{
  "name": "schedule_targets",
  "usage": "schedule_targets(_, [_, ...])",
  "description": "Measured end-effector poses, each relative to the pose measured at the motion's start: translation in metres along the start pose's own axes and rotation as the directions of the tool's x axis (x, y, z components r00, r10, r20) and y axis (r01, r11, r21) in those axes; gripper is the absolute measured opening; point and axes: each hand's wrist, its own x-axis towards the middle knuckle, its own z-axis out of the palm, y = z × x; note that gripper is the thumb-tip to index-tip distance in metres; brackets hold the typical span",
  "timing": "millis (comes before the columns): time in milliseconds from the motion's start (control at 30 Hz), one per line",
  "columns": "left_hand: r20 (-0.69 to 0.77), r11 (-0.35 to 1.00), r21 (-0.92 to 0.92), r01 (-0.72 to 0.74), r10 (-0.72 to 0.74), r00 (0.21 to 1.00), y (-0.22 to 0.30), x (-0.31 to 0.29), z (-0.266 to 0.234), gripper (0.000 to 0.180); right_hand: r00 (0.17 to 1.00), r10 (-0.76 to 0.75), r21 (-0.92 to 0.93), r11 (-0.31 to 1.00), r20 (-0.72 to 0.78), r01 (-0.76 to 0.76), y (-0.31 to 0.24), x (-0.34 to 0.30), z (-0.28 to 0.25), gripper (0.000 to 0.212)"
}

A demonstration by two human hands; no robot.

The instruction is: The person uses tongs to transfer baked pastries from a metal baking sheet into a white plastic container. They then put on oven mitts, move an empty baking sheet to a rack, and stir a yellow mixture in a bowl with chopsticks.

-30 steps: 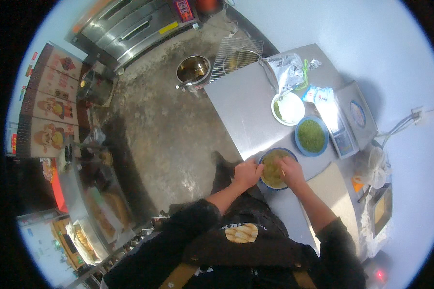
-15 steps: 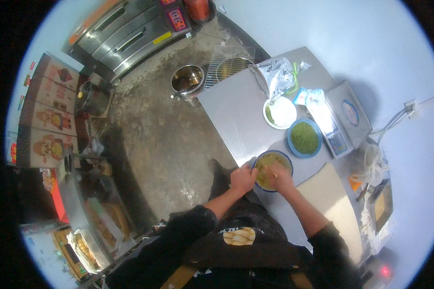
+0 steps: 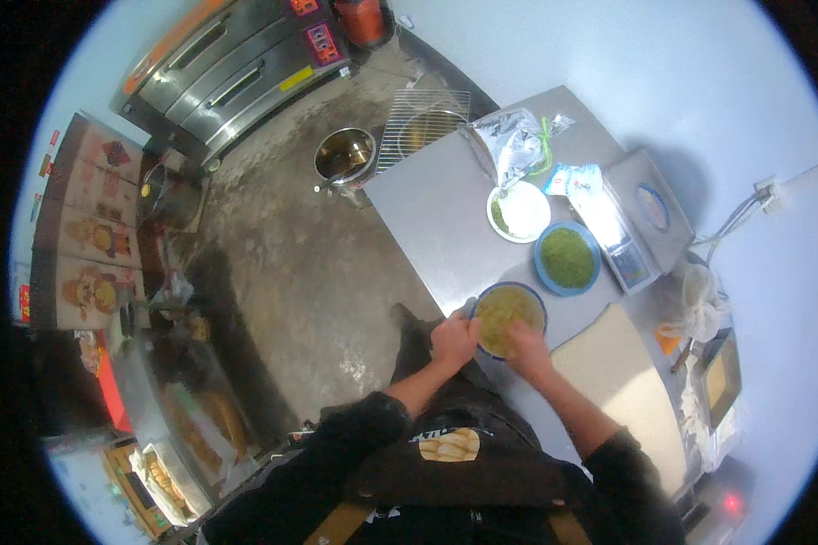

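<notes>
A blue-rimmed bowl (image 3: pixel 503 300) with a yellow-green mixture in it sits at the table's near left edge, close to my body. My left hand (image 3: pixel 456 340) is closed on the bowl's left rim. Inside the bowl, over the right part of the mixture, is my right hand (image 3: pixel 524 345). Its fingers point down, blurred and partly hidden, so whether they hold anything cannot be made out. Just beyond the bowl stands a blue bowl (image 3: pixel 541 274) of chopped green stuff. A white plate (image 3: pixel 529 212) with a little green on it lies behind that.
The metal table (image 3: pixel 418 204) also bears a silver bag (image 3: pixel 513 150), a flat scale (image 3: pixel 629 259) and a sheet of pale dough (image 3: pixel 613 372). On the floor ahead are a steel pot (image 3: pixel 345 156) and a wire rack (image 3: pixel 409 113). A deck oven (image 3: pixel 232 77) stands far left.
My right hand has shifted slightly toward me within the bowl, uncovering more of the mixture. My left hand keeps its hold on the rim. The whole view has shifted slightly.
</notes>
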Motion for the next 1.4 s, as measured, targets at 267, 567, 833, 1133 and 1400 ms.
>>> schedule_targets(267, [0.068,0.997,0.013,0.081,-0.082,0.994,0.0,-0.001,0.0,0.049,0.988,0.154,-0.002,0.988,0.005,-0.154,-0.01,-0.016,-0.013,0.014])
schedule_targets(567, [0.16,0.981,0.014,0.192,-0.192,0.968,0.01,0.001,-0.012,0.05,0.969,0.246,0.038,0.968,0.04,-0.247,-0.03,-0.029,-0.056,0.015])
schedule_targets(833, [0.101,0.997,-0.002,0.077,-0.076,0.992,-0.004,0.0,0.0,0.046,0.985,-0.026,0.172,0.985,0.172,-0.004,-0.018,-0.018,-0.027,0.015])
schedule_targets(1133, [0.124,0.998,-0.044,-0.052,0.057,0.991,-0.008,0.006,-0.002,0.047,0.821,-0.338,-0.133,0.888,0.459,0.44,0.005,0.054,-0.033,0.025])
schedule_targets(1400, [0.148,0.997,-0.022,-0.067,0.07,0.986,-0.001,0.007,-0.011,0.049,0.919,-0.16,-0.199,0.949,0.361,0.244,-0.003,0.077,-0.07,0.015])
